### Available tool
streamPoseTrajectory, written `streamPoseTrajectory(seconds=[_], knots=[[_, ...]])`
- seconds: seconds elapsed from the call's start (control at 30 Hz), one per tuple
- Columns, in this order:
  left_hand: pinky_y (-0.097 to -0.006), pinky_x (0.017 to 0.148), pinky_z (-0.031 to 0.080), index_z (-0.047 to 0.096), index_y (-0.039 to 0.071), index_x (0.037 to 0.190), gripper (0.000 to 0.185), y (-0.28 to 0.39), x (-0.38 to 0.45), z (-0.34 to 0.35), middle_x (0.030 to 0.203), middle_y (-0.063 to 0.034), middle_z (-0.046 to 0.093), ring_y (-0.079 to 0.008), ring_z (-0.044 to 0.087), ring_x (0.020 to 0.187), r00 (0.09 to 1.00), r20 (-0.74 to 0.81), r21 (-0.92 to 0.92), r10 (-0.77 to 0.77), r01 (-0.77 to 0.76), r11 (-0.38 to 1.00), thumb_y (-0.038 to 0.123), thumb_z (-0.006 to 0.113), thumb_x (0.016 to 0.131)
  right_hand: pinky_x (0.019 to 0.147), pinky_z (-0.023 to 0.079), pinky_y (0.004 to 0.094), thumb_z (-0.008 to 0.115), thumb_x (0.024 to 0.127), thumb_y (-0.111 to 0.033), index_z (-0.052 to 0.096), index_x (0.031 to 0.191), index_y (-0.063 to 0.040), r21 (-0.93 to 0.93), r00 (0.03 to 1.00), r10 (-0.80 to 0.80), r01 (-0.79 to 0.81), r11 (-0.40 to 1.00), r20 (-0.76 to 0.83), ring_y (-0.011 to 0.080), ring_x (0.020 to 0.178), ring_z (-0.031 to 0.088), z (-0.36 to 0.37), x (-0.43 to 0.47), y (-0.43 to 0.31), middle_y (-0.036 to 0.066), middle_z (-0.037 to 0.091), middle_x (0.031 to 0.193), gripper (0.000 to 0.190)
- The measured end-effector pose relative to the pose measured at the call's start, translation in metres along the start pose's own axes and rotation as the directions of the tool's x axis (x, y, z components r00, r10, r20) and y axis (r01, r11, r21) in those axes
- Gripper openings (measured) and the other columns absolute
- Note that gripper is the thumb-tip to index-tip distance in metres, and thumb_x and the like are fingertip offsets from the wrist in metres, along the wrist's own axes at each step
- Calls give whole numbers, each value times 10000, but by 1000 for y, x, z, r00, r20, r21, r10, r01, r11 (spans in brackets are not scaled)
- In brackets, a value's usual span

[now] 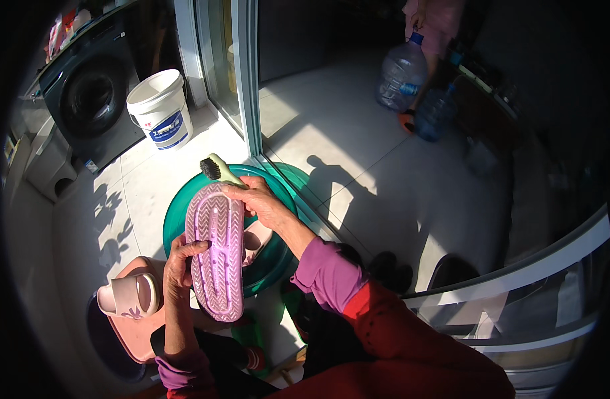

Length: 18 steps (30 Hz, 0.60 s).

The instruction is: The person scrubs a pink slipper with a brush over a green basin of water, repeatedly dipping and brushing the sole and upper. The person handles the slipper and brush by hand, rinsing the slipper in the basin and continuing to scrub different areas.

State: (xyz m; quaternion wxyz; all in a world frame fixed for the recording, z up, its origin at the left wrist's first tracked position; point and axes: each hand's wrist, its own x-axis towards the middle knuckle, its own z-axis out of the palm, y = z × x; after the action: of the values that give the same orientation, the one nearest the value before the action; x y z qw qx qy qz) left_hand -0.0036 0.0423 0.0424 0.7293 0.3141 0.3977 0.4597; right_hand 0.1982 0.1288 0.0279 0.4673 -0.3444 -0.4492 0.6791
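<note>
A purple slide sandal (216, 279) is held sole up, its zigzag tread facing me. My left hand (179, 264) grips it at the middle of the left edge, thumb across the sole. At its upper end, my right hand (260, 199) has its thumb on the tread. A scrub brush (220, 168) with a pale green handle and dark bristles extends from that same hand. Below is a round green basin (174, 219), partly hidden by the sandal and hands. Inside the basin lies a light pink slide sandal (259, 237).
Another pink slide (128, 297) rests on a salmon-pink plastic piece (140, 329) at left. A white bucket (158, 107) stands near a dark washing machine (93, 102). A glass door frame (247, 75) adjoins the basin. Beyond it, a person (427, 22) holds a large water bottle (402, 75).
</note>
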Motion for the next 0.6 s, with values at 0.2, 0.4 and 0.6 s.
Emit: streamPoseTrajectory(seconds=[0.2, 0.4, 0.6], knots=[[-362, 803, 552, 504, -86, 1184, 535, 0, -2, 2, 1017, -174, 650, -255, 674, 830, 1000, -10, 9, 9, -9, 1000, 28, 673, 689, 423, 291, 219, 696, 811, -308, 639, 947, -68, -9, 999, 28, -28, 1000, -34, 40, 521, 452, -1, 3, 2, -31, 558, 688, 281], [-340, 826, 541, 449, -61, 1262, 621, 1, -3, 6, 1072, -156, 631, -235, 662, 877, 999, 29, 19, 15, -16, 1000, 100, 736, 735, 421, 302, 216, 682, 832, -269, 624, 982, -62, 18, 994, 19, -18, 1000, -104, 42, 520, 473, 0, 3, 3, -32, 566, 692, 261], [-361, 941, 469, 366, -33, 1358, 734, -4, -1, -5, 1258, -156, 534, -237, 564, 1102, 990, 51, 31, 132, -134, 990, 351, 693, 825, 434, 294, 232, 693, 828, -226, 598, 997, -53, 119, 981, 4, 20, 993, -194, 49, 527, 489, 1, 2, 2, -22, 586, 714, 260]])
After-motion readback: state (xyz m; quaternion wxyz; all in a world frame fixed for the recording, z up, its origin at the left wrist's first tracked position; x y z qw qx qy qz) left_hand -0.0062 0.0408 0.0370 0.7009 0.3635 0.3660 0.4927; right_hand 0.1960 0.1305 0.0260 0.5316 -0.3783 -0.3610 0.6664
